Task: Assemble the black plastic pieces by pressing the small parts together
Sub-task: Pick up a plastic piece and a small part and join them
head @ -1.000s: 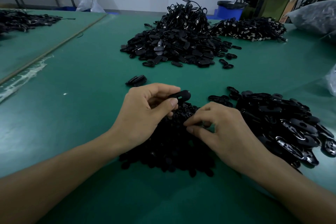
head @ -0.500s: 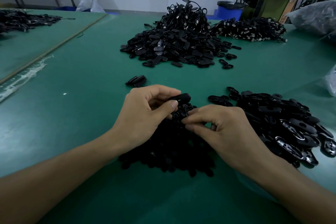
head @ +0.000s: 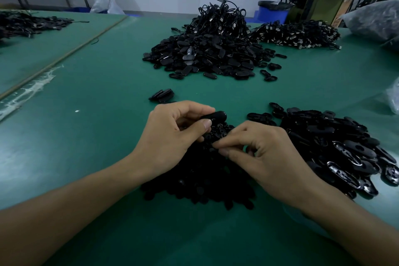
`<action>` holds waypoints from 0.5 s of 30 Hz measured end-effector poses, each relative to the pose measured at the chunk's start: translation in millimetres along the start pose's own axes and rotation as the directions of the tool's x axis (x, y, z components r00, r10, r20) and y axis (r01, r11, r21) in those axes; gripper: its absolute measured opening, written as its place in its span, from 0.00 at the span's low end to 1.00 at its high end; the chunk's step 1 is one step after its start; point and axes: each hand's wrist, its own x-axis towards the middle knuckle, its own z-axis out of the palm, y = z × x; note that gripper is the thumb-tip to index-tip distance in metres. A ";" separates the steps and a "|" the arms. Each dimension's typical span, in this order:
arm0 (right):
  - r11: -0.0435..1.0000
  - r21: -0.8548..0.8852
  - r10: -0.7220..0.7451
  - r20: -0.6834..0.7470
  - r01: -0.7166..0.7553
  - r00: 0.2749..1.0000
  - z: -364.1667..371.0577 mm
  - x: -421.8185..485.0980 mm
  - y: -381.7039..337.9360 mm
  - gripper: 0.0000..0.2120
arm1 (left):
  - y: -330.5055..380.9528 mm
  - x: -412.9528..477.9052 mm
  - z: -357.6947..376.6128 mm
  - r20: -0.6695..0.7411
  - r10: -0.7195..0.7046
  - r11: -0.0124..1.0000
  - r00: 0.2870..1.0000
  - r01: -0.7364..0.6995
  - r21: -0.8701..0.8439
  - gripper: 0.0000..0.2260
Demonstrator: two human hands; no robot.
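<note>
The left hand (head: pixel 172 136) is pinching one oval shell (head: pixel 213 115) between thumb and curled fingers, holding it just above the near heap of small parts (head: pixel 194 181). The right hand (head: pixel 263 153) is reaching into that heap with thumb and forefinger closing tip to tip; whether a part is lying between them is too dark to tell. Judging by this, the pair in hand is not yet being pressed together, and the job is looking far from finished: a shell pile (head: pixel 336 147) is waiting at the right, touching the small parts, and only a little stack (head: pixel 162 95), possibly finished ones, is sitting beyond the left hand. A far heap (head: pixel 205 56) is lying well apart; its state is unclear. The shells are looking smooth, glossy, flat and rounded, hard plastic; the small parts are appearing matte, knobbly and tangled. The table (head: pixel 86 147) is wearing a matte green cover.
</note>
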 end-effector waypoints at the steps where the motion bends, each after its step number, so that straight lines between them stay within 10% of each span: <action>1: 1.000 0.010 0.003 -0.002 -0.003 1.000 -0.2 0.1 -0.3 0.09 | 0.2 0.1 0.1 -0.001 0.001 1.000 1.000 -0.001 -0.003 0.13; 15: 0.999 -0.027 0.033 0.029 -0.032 0.999 -2.1 -0.4 -7.8 0.08 | 0.5 -0.4 -0.2 0.005 -0.001 1.000 1.000 0.001 -0.004 0.12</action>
